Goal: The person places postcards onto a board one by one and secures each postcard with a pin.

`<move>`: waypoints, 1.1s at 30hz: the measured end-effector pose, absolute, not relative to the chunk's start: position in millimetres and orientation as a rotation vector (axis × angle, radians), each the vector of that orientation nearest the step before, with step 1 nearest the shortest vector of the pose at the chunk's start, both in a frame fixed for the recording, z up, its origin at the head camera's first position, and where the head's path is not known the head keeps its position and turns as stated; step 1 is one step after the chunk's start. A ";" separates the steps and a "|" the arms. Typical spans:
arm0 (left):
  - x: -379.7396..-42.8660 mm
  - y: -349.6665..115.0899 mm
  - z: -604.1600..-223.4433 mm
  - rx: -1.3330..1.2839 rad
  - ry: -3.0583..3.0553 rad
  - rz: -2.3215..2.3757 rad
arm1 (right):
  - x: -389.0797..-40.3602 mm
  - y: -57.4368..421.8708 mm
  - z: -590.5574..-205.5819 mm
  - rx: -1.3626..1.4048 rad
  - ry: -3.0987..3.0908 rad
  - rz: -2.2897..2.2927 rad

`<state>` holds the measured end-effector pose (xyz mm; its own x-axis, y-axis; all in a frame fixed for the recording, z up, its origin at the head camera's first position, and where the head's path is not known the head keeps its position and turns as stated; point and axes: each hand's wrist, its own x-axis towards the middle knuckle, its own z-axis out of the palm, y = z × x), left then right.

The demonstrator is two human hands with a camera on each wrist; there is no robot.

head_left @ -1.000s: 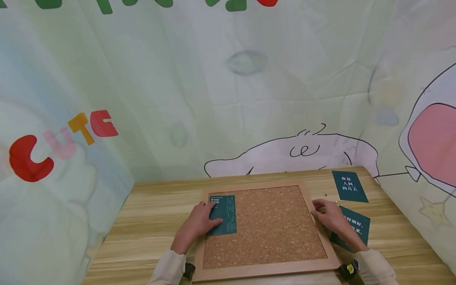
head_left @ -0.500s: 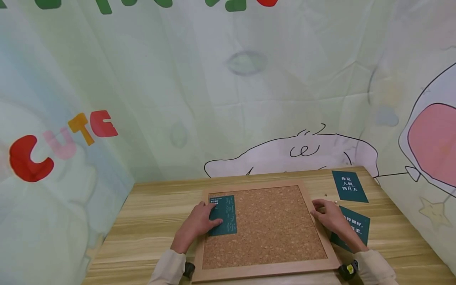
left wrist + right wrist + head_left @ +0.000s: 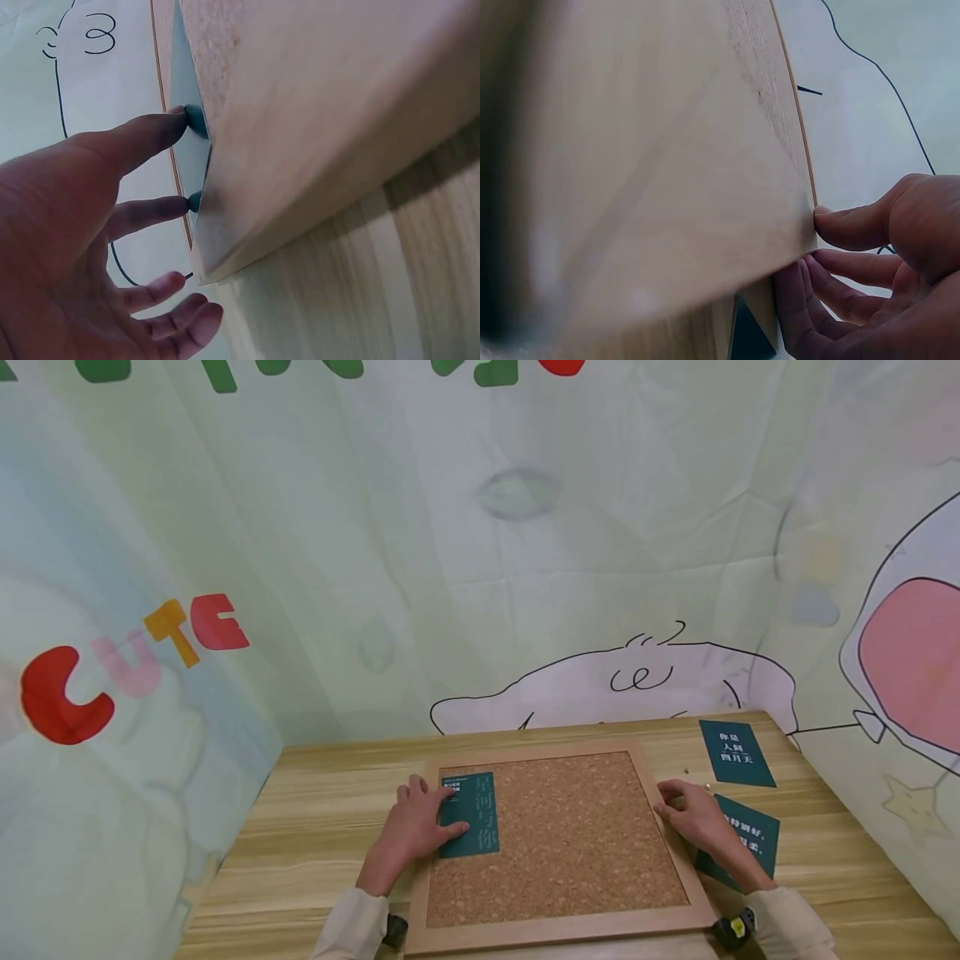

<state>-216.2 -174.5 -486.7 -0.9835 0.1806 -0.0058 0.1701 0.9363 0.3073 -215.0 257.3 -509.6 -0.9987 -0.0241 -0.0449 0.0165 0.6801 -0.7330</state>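
Observation:
A dark green card (image 3: 472, 827) with pale characters lies on the left part of a wood-framed corkboard (image 3: 570, 835). My left hand (image 3: 412, 827) touches this card with thumb and index fingertips. In the left wrist view those two fingers (image 3: 150, 140) reach out fairly straight to the card, while the others stay off the board. At the right side of the frame, my right hand (image 3: 693, 814) grips the board's edge. The right wrist view has its thumb (image 3: 851, 225) on top of the frame and the other fingers curled against the side.
Two more green cards lie right of the board: one at the table's back corner (image 3: 737, 753), another partly under the right forearm (image 3: 757, 839). Small bits (image 3: 707, 786) lie near the right hand. The wooden table (image 3: 322, 827) backs onto a printed curtain (image 3: 360, 568).
The left hand's outer fingers have lifted and spread away to the left, while thumb and index finger stay on the card. The card sits slightly lower than at first. The right hand is unmoved.

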 end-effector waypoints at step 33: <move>-212.8 -175.8 -484.6 0.102 2.919 0.772 | -214.5 259.8 -511.8 -0.012 2.813 -1.250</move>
<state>-212.8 -175.8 -484.6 -0.9905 0.0954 -0.0989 0.0341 0.8676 0.4961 -214.5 259.8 -511.8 -0.9980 -0.0329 -0.0543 0.0182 0.6705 -0.7416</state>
